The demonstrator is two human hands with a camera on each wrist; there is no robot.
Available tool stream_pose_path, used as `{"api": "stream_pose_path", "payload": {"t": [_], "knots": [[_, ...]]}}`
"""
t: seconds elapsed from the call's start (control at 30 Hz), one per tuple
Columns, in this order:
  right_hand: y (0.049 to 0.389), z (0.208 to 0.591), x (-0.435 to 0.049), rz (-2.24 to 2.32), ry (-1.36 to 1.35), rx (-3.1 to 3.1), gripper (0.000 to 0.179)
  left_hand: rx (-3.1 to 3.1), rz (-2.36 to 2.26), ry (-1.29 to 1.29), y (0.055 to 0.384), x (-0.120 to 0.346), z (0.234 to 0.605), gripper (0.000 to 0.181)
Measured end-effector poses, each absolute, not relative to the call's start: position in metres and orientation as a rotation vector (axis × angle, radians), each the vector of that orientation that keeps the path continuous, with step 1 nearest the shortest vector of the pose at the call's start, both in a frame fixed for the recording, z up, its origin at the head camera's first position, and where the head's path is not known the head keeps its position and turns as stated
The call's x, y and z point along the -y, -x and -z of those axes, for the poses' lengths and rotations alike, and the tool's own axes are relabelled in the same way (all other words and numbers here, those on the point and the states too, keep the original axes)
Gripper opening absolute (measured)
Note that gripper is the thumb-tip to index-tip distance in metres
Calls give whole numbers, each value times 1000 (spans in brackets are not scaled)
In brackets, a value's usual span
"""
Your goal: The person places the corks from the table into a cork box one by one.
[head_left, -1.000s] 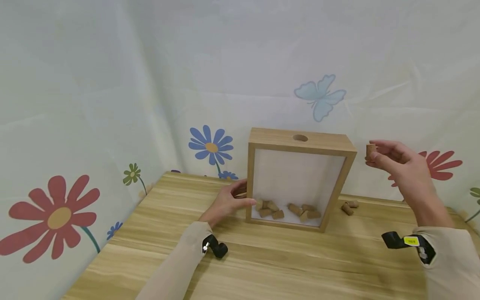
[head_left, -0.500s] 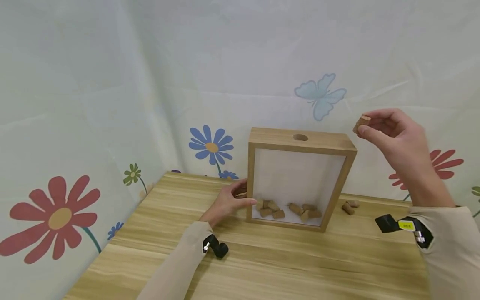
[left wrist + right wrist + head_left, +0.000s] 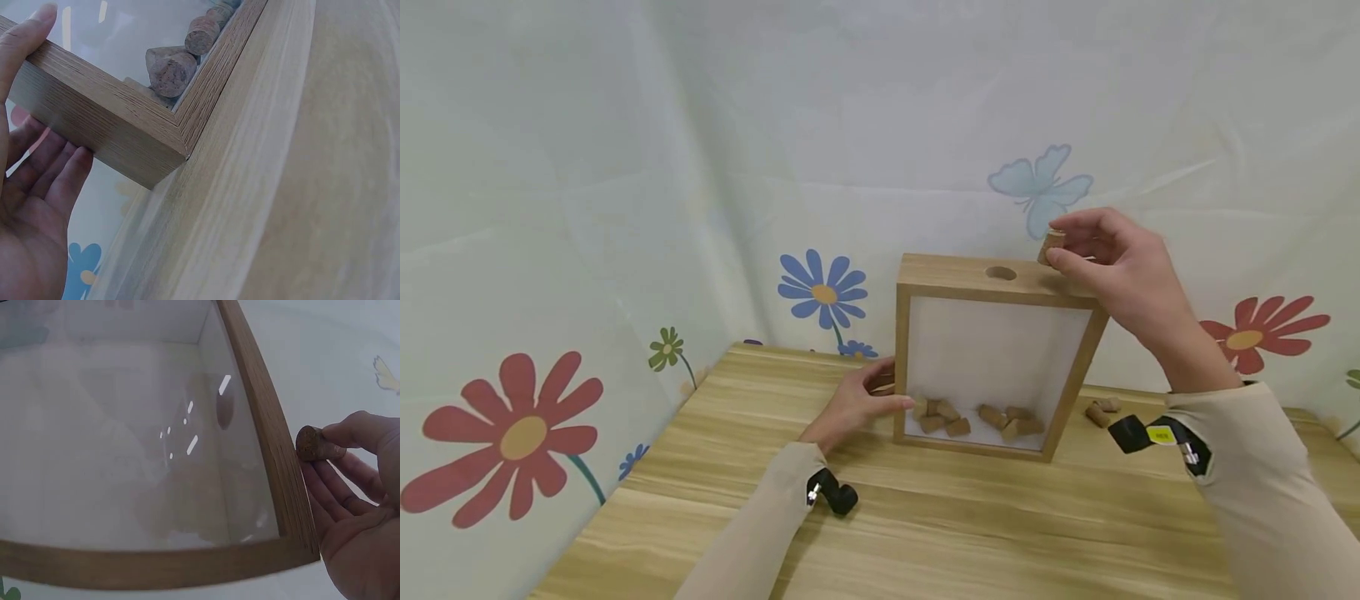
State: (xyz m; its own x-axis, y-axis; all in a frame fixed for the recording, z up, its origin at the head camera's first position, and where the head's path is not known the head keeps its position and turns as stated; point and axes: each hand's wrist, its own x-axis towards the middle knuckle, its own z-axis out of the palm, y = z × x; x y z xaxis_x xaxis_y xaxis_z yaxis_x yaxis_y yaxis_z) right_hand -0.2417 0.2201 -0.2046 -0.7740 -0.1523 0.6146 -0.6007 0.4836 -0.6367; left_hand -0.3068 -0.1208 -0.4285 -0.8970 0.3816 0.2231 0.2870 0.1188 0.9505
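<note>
A wooden shadow box (image 3: 996,293) with a clear front stands upright on the table, a round hole (image 3: 1001,273) in its top. Several wine corks (image 3: 957,427) lie inside along the bottom. My left hand (image 3: 856,407) holds the box's left side; in the left wrist view the thumb lies on the front frame and the fingers touch the side wall. Between the thumb and fingers of my right hand (image 3: 1131,267), a wine cork (image 3: 1052,247) is pinched just above the box top, to the right of the hole. In the right wrist view this cork (image 3: 317,445) appears beside the frame edge.
Loose corks (image 3: 1097,414) lie on the wood-grain table (image 3: 970,517) to the right of the box, partly near my right wrist's camera. Behind the table hangs a pale cloth (image 3: 880,150) printed with flowers and a butterfly.
My right hand has risen and moved left with the cork, from beside the box to over its top right part. My left hand and the box have stayed in place.
</note>
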Motion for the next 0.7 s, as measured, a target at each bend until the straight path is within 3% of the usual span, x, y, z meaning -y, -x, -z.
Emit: {"api": "stream_pose_path", "payload": {"t": [0.7], "knots": [[253,208,-179,-1025,-690,2352,28,-2269,-1944,-679,309,121,430,81]]}}
